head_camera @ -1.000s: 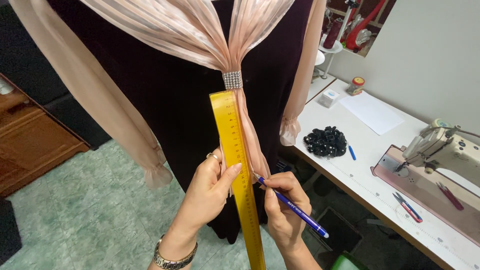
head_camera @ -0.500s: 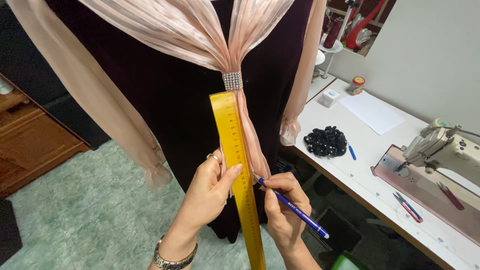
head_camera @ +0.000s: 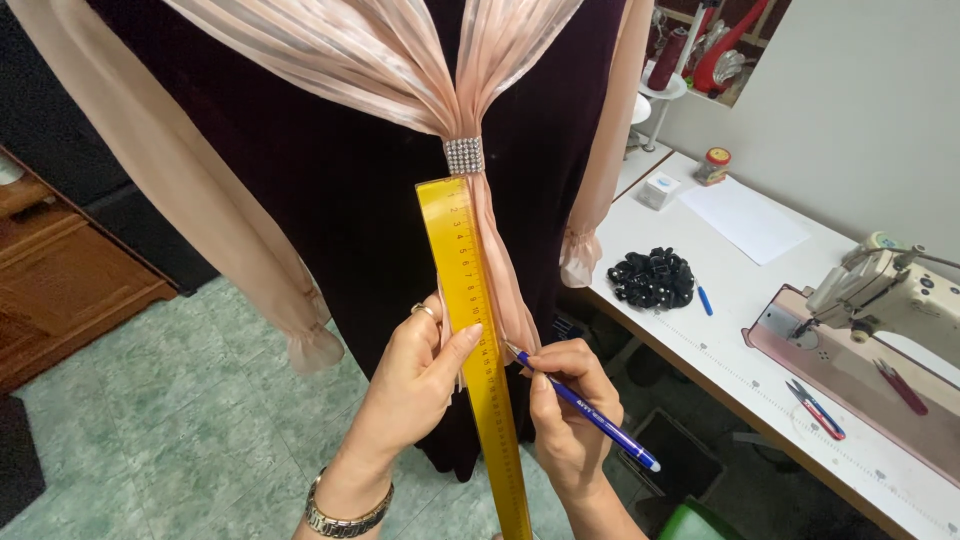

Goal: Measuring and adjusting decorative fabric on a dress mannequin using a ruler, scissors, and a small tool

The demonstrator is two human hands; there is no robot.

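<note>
A dark velvet dress [head_camera: 330, 200] hangs upright with a peach pleated scarf [head_camera: 400, 60] gathered through a small rhinestone clasp [head_camera: 463, 155]. A yellow ruler [head_camera: 470, 330] stands vertical below the clasp, along the scarf's hanging tail [head_camera: 505, 290]. My left hand [head_camera: 420, 385], with a ring and a metal wristwatch, presses the ruler against the dress with the thumb. My right hand [head_camera: 565, 410] holds a blue pen [head_camera: 590, 415], whose tip touches the peach tail right beside the ruler's edge.
A white work table [head_camera: 760, 310] stands to the right with a sewing machine [head_camera: 880, 290], a pile of black beads [head_camera: 652, 278], a sheet of paper [head_camera: 745, 220], thread snips [head_camera: 815, 408] and a small jar [head_camera: 713, 166]. A wooden cabinet [head_camera: 60, 290] stands left, on a green tiled floor [head_camera: 180, 430].
</note>
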